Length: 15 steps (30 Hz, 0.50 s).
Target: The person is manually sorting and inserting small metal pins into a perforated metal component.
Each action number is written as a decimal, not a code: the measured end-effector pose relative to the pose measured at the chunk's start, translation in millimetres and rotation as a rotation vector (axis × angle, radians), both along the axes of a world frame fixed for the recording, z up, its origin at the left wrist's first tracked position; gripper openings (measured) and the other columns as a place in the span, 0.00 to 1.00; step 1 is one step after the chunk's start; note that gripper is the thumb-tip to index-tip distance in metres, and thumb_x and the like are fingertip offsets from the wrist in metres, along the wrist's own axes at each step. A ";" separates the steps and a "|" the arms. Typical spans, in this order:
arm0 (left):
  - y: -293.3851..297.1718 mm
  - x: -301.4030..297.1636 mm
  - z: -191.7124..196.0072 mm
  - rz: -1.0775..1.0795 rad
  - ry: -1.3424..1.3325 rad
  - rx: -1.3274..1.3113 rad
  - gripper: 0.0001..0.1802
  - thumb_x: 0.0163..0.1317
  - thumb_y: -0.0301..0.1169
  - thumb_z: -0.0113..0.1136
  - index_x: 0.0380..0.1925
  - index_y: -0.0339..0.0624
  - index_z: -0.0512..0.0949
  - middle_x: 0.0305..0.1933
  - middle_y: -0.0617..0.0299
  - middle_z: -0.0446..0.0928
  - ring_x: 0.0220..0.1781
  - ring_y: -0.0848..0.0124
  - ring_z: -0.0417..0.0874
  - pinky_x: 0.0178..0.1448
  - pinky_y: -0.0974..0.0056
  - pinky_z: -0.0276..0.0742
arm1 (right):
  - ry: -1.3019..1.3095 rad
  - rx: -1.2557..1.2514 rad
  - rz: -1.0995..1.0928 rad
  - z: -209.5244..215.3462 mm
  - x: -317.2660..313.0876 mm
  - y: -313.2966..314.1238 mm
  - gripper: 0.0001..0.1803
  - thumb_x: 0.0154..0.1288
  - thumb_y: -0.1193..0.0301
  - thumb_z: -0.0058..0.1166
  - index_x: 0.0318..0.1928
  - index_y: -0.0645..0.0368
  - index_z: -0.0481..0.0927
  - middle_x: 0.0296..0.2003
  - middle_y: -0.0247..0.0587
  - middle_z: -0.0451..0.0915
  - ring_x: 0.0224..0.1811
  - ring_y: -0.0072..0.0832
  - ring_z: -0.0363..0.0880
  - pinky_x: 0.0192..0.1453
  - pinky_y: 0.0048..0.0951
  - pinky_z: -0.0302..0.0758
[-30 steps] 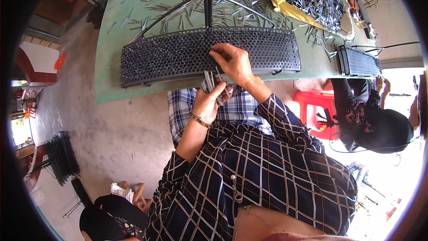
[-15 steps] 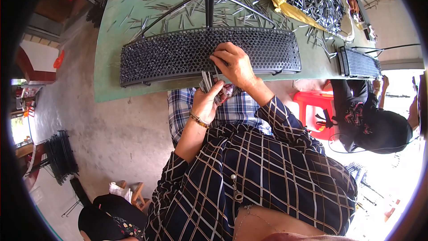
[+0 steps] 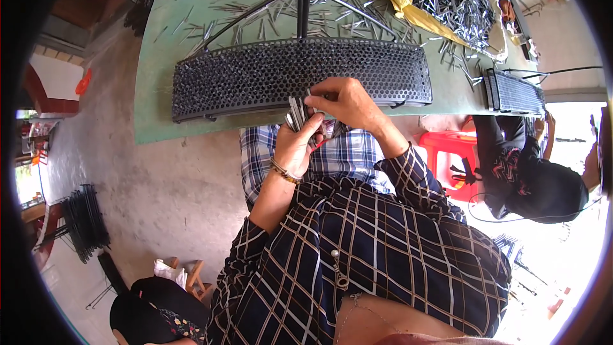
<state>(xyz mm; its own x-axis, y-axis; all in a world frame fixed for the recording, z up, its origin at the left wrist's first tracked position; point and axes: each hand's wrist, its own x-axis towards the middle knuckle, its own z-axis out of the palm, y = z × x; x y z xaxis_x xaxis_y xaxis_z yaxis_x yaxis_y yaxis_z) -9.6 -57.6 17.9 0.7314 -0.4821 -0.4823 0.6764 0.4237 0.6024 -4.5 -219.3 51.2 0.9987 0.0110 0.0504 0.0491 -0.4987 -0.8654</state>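
Now left hand (image 3: 299,144) grips metal rods (image 3: 295,113) upright.

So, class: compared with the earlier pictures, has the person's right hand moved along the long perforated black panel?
No. The right hand stays at the lower edge of the perforated black panel, right of its middle, just above the left hand gripping the bundle of metal pins.

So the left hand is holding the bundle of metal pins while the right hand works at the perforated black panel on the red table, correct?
Not quite: the table is green, not red, as the head view shows. The rest holds: the left hand grips the bundle of metal pins, and the right hand works at the perforated black panel.
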 end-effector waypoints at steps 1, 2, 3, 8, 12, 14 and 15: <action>-2.5 -0.1 2.3 -0.006 -0.033 0.015 0.08 0.58 0.29 0.64 0.37 0.43 0.76 0.31 0.65 0.79 0.29 0.77 0.78 0.30 0.74 0.74 | 0.001 -0.001 -0.003 -2.0 -0.9 -2.1 0.13 0.58 0.69 0.63 0.39 0.65 0.82 0.29 0.41 0.82 0.26 0.21 0.77 0.31 0.22 0.74; -4.8 -0.1 3.7 -0.013 -0.066 0.031 0.08 0.59 0.30 0.64 0.37 0.43 0.76 0.31 0.65 0.79 0.30 0.77 0.78 0.31 0.73 0.75 | 0.072 0.132 -0.054 -3.1 -1.4 -4.0 0.13 0.58 0.69 0.63 0.39 0.66 0.82 0.29 0.40 0.83 0.28 0.19 0.78 0.32 0.21 0.74; -7.0 0.2 4.0 -0.015 -0.066 0.030 0.08 0.59 0.30 0.64 0.37 0.43 0.76 0.31 0.65 0.79 0.30 0.77 0.78 0.31 0.73 0.75 | 0.142 0.264 -0.104 -3.3 -1.4 -5.6 0.13 0.58 0.68 0.63 0.39 0.66 0.82 0.30 0.39 0.83 0.29 0.18 0.78 0.32 0.20 0.74; -10.7 1.1 -2.9 -0.053 0.009 0.057 0.11 0.63 0.34 0.58 0.41 0.39 0.77 0.29 0.64 0.77 0.28 0.76 0.77 0.31 0.71 0.74 | -0.102 0.422 -0.376 -5.5 15.4 -0.8 0.14 0.58 0.71 0.63 0.43 0.65 0.79 0.31 0.38 0.83 0.33 0.16 0.80 0.36 0.19 0.77; -9.9 2.0 -2.1 -0.106 0.032 0.092 0.11 0.64 0.32 0.54 0.43 0.39 0.76 0.28 0.63 0.77 0.28 0.74 0.77 0.30 0.72 0.72 | -0.222 0.254 -0.408 -12.2 20.6 8.4 0.11 0.59 0.73 0.62 0.40 0.64 0.79 0.29 0.40 0.83 0.33 0.20 0.82 0.37 0.21 0.78; -7.9 1.6 -2.6 -0.102 0.026 0.097 0.11 0.64 0.32 0.53 0.43 0.38 0.75 0.28 0.63 0.77 0.28 0.74 0.77 0.30 0.71 0.73 | -0.210 0.245 -0.419 -16.6 21.7 9.8 0.11 0.59 0.73 0.62 0.40 0.64 0.79 0.30 0.40 0.83 0.32 0.19 0.82 0.37 0.21 0.78; -6.9 1.7 -3.0 -0.098 0.020 0.102 0.12 0.64 0.32 0.53 0.44 0.38 0.75 0.28 0.62 0.77 0.28 0.74 0.77 0.30 0.71 0.74 | -0.197 0.235 -0.432 -18.7 21.9 9.9 0.11 0.59 0.73 0.62 0.40 0.64 0.78 0.30 0.39 0.84 0.32 0.19 0.81 0.36 0.21 0.78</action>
